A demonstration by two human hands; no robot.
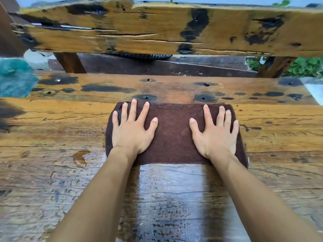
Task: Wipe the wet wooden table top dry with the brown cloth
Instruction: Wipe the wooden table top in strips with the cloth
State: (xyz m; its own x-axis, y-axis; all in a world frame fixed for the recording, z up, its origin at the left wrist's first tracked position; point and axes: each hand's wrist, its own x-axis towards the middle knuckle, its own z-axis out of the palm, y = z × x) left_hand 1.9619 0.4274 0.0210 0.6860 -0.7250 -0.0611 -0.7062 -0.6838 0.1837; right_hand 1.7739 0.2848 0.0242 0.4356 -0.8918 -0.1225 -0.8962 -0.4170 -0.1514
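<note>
A brown cloth (173,133) lies spread flat on the wooden table top (52,130), near its far half. My left hand (132,130) presses flat on the cloth's left part, fingers spread. My right hand (215,132) presses flat on its right part in the same way. The wood nearer to me shines wet (171,198), and a small puddle (79,157) sits to the left of the cloth. Neither hand grips the cloth; both palms rest on top of it.
Beyond the table stands a wooden bench with a thick backrest plank (157,30) and a seat plank (174,88) with dark spots. A blue-green translucent object (14,79) sits at the far left. Green plants (304,66) show at the right.
</note>
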